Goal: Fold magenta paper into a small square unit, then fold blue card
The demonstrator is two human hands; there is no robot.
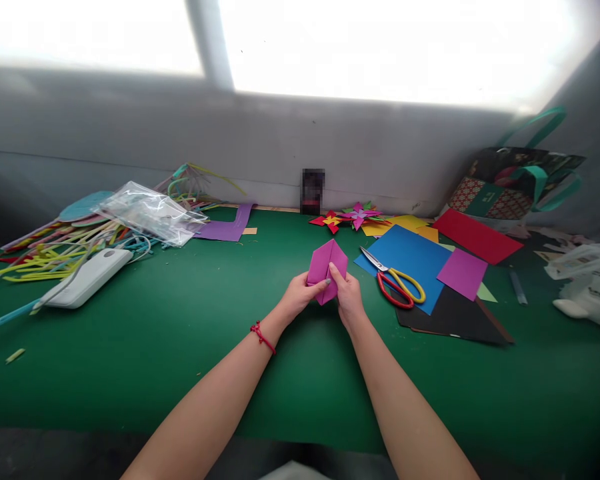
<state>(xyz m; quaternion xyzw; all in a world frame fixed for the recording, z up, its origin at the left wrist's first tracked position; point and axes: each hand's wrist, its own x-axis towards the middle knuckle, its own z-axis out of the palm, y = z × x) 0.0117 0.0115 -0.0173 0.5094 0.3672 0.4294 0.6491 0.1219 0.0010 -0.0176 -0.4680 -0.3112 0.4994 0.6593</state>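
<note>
left grip [299, 296] and right grip [351, 299] pinch folded magenta paper [321, 261] above the green table [310, 387].

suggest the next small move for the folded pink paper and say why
Probably a firm thumb press along the middle crease of the folded pink paper to sharpen it: the left hand and the right hand both hold it, and both thumbs rest on its face near that crease.

Left forearm [205, 407] extends toward 1 o'clock; right forearm [400, 387] toward 11 o'clock. Left hand [299, 296] and right hand [350, 297] grip, near each other. Left thumb [319, 288] points toward 2 o'clock, right thumb [338, 276] toward 11 o'clock.
</note>
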